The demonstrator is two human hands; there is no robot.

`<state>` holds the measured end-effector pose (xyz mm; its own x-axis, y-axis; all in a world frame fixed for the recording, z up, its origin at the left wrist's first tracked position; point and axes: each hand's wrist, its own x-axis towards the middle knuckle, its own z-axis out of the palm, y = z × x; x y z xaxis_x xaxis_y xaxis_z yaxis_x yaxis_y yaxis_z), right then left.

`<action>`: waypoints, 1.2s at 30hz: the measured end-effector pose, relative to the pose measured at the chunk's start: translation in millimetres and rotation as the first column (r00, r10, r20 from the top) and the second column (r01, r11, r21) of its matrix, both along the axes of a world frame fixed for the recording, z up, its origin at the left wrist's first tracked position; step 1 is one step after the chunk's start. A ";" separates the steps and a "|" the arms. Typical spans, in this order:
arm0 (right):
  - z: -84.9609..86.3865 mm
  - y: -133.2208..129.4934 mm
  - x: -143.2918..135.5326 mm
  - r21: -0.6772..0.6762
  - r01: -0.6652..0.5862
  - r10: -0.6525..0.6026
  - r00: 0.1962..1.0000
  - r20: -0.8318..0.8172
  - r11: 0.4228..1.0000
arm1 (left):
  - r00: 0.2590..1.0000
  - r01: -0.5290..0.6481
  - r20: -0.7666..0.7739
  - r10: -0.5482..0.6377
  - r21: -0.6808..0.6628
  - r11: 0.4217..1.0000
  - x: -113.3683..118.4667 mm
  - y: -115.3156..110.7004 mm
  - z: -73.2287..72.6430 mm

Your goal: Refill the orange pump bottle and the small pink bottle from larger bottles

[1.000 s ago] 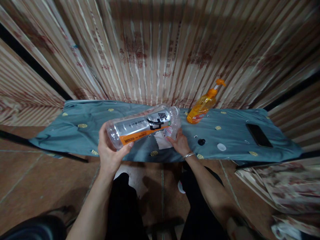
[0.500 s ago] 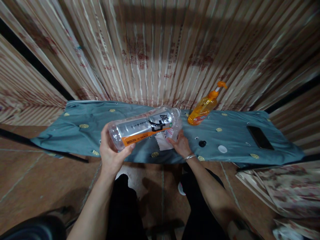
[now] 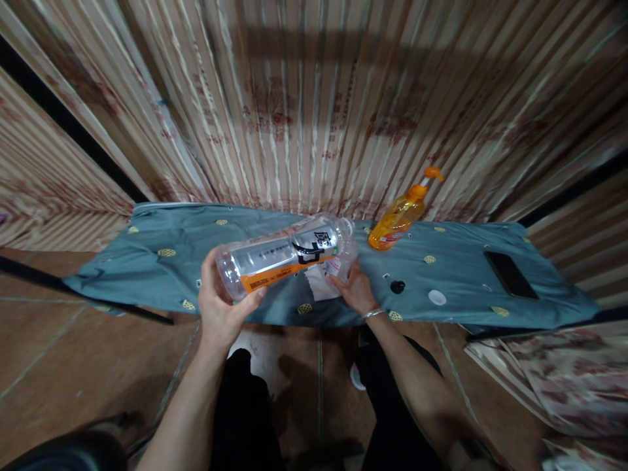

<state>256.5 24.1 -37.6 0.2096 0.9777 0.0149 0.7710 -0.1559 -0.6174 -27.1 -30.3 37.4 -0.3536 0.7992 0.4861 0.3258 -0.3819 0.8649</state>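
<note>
My left hand (image 3: 220,307) is wrapped around the base of a large clear plastic bottle (image 3: 284,255) with a silver and orange label. The bottle lies tilted nearly on its side, its uncapped mouth pointing right. At that mouth, my right hand (image 3: 358,289) grips a small clear plastic container (image 3: 346,252); its outline is hard to make out against the bottle. Pink marks show on or through the container. Beneath the two sits a white wipe or cloth (image 3: 321,284) with a scalloped edge, partly covered by the bottle and my right hand.
On the blue-green cloth-covered table (image 3: 161,281) stands an orange pump bottle (image 3: 396,219). Right of my hand lie a small black cap (image 3: 397,286), a white round lid (image 3: 437,297) and a dark phone (image 3: 511,274). A striped curtain (image 3: 314,104) hangs behind.
The whole view has shifted slightly, so things sit a little lower in the picture. Both hands keep nearly the same pose on the bottle and the container.
</note>
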 end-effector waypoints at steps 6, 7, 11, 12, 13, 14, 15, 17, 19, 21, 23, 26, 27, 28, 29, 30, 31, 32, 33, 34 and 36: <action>-4.8 1.2 1.4 0.011 0.004 -0.004 1.000 -0.004 1.000 | 1.000 -0.015 0.017 0.015 -0.003 1.000 1.9 0.1 0.1; -5.3 1.3 1.5 0.016 0.006 -0.006 1.000 -0.005 1.000 | 1.000 -0.015 0.019 0.015 -0.003 1.000 1.9 0.2 -0.2; -7.2 1.9 2.3 0.037 -0.001 0.002 1.000 -0.022 0.999 | 1.000 -0.016 0.018 0.016 0.005 1.000 0.9 1.0 -2.4; -7.7 2.0 2.5 0.040 -0.005 0.006 1.000 -0.027 0.999 | 1.000 -0.016 0.016 0.016 0.005 1.000 0.6 1.2 -2.8; -8.1 2.0 2.7 0.043 -0.010 0.011 0.999 -0.031 0.999 | 1.000 -0.017 0.013 0.017 0.005 1.000 0.4 1.4 -3.2; -8.6 2.0 2.8 0.045 -0.014 0.016 0.999 -0.033 0.999 | 1.000 -0.018 0.009 0.018 0.006 1.000 0.2 1.5 -3.4; -9.1 2.0 2.9 0.047 -0.016 0.017 0.999 -0.035 0.999 | 1.000 -0.021 0.005 0.021 0.008 1.000 0.0 1.6 -3.5; -9.9 1.9 3.0 0.052 -0.014 0.016 0.999 -0.036 0.999 | 1.000 -0.025 0.001 0.025 0.012 1.000 -0.2 1.5 -3.3; -10.4 1.9 3.1 0.061 -0.010 0.013 0.999 -0.036 0.998 | 1.000 -0.026 0.000 0.026 0.014 1.000 -0.1 1.2 -3.0; -10.4 1.8 3.2 0.066 -0.009 0.011 0.999 -0.037 0.998 | 1.000 -0.026 0.002 0.026 0.010 1.000 0.1 0.9 -2.9; -10.0 1.7 3.2 0.060 -0.011 0.013 0.999 -0.035 0.998 | 1.000 -0.022 0.010 0.022 0.006 1.000 0.3 0.8 -2.9; -9.4 1.6 3.0 0.043 -0.019 0.021 0.999 -0.026 0.999 | 1.000 -0.019 0.022 0.019 0.004 1.000 0.5 0.9 -2.9; -9.3 1.6 2.9 0.041 -0.019 0.020 1.000 -0.020 0.999 | 1.000 -0.019 0.022 0.019 0.003 1.000 0.4 0.9 -2.6; -9.3 1.6 2.7 0.040 -0.016 0.017 1.000 -0.013 0.999 | 1.000 -0.018 0.021 0.018 0.002 1.000 0.3 0.8 -2.3; -9.4 1.6 2.6 0.040 -0.010 0.011 1.000 -0.005 0.999 | 1.000 -0.017 0.020 0.017 0.001 1.000 0.2 0.8 -1.9; -9.4 1.7 2.5 0.038 -0.003 0.003 1.000 0.001 0.999 | 1.000 -0.014 0.020 0.014 0.000 1.000 0.1 0.7 -1.5; -9.4 1.8 2.5 0.035 0.001 -0.001 1.000 0.005 0.999 | 1.000 -0.009 0.022 0.009 -0.002 1.000 0.2 0.7 -1.1; -9.3 1.8 2.6 0.033 0.001 -0.001 1.000 0.006 0.999 | 1.000 -0.002 0.025 0.002 -0.003 1.000 0.3 0.7 -0.7; -9.0 1.8 2.8 0.029 -0.004 0.004 1.000 0.004 1.000 | 1.000 0.003 0.029 -0.003 -0.003 1.000 0.5 0.7 -0.4; -8.7 1.8 3.0 0.025 -0.010 0.010 1.000 0.000 1.000 | 0.999 0.006 0.033 -0.006 -0.004 1.000 0.9 0.7 -0.2; -7.8 1.7 3.3 0.019 -0.016 0.016 1.000 -0.009 1.000 | 0.999 0.004 0.037 -0.004 -0.005 1.000 1.6 0.6 0.2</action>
